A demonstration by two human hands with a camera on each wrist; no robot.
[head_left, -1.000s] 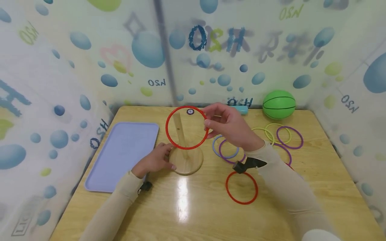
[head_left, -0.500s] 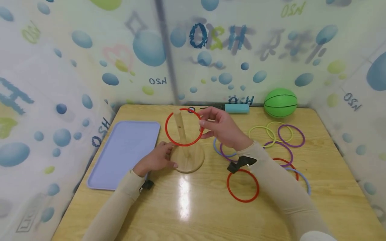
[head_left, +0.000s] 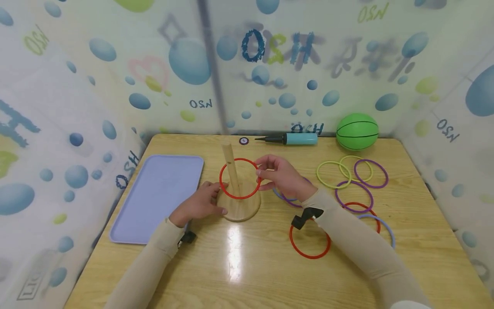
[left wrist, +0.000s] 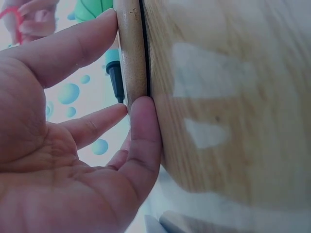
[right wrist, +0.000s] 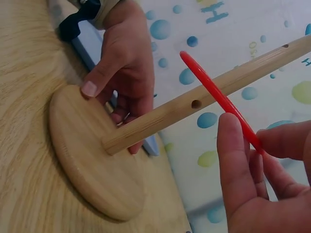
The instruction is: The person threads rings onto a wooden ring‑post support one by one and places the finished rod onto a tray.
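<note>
My right hand (head_left: 283, 175) pinches a red ring (head_left: 240, 198) at its right side between thumb and fingers. The ring is around the post (right wrist: 160, 125) of a wooden ring-toss stand (head_left: 247, 210), partway down, tilted in the right wrist view. The post's top shows above the ring, and the round base rests on the table. At the base's left edge, my left hand (head_left: 198, 201) grips the rim, with thumb and bent fingers spread along it. In the left wrist view the fingertips (left wrist: 145, 109) touch the rim.
A lilac tray (head_left: 158, 197) lies left of the stand. To the right are loose yellow, purple, blue and red rings, one red ring (head_left: 310, 256) nearest. A hand pump (head_left: 301, 138), a small round disc (head_left: 243, 140) and a green ball (head_left: 357, 132) sit along the back.
My right hand has brought the red ring down and the post now passes through it. The left hand has stayed at the base.
</note>
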